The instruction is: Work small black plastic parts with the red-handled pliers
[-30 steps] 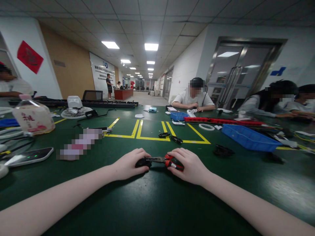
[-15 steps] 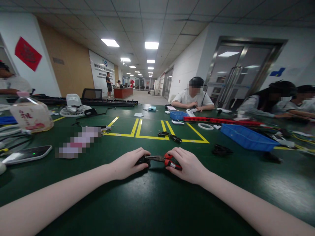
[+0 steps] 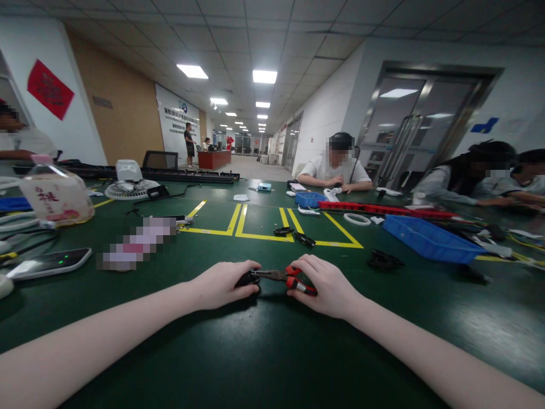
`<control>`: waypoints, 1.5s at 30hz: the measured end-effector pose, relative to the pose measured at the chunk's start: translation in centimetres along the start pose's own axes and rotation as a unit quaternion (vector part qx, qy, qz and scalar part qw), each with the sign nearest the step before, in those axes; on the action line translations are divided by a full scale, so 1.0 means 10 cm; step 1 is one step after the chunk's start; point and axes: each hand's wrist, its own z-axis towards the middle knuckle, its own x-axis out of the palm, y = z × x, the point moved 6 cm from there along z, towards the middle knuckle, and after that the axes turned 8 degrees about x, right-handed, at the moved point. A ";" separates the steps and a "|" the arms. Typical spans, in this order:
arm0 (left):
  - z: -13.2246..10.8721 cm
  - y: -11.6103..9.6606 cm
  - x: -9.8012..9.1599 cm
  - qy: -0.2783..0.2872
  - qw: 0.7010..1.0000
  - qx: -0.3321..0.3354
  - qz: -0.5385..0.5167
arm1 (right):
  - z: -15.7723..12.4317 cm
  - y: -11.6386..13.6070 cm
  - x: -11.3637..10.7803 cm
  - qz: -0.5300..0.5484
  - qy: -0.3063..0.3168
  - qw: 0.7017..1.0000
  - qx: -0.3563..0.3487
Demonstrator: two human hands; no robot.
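My left hand (image 3: 221, 285) is closed round a small black part (image 3: 248, 279), mostly hidden by the fingers, low over the green table (image 3: 238, 352). My right hand (image 3: 326, 287) grips the red and black handles of some pliers (image 3: 293, 278). Their metal jaws point left and reach the black part between my left fingers. Whether the jaws clamp it is too small to tell. Two small black pieces, one (image 3: 305, 239) near the yellow tape (image 3: 264, 237), lie beyond my hands.
A blue tray (image 3: 430, 238) and black pieces (image 3: 384, 259) lie right. Left are a phone (image 3: 51, 264), a bottle (image 3: 57, 196) and a white fan (image 3: 130, 184). A person (image 3: 336, 165) sits across the table; others sit at both sides.
The camera view has shifted very slightly. Both hands, the pliers and the black part keep nearly the same positions.
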 end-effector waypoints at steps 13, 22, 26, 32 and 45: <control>0.01 -0.03 0.00 0.009 1.000 0.022 0.020 | 0.00 0.01 -0.01 -0.008 -0.015 1.000 -0.021; 0.01 -0.04 -0.01 0.019 0.999 0.027 0.020 | -0.01 0.02 -0.01 -0.016 -0.017 0.999 -0.030; 0.01 -0.04 0.00 0.024 0.999 0.036 0.014 | -0.01 0.03 -0.01 -0.018 -0.018 0.999 -0.035; 0.00 -0.05 0.01 0.031 0.998 0.046 0.004 | -0.02 0.04 -0.01 -0.017 -0.020 0.999 -0.037; 0.00 -0.08 -0.01 0.028 0.998 0.052 0.010 | 0.00 0.00 -0.02 0.003 -0.030 0.999 -0.018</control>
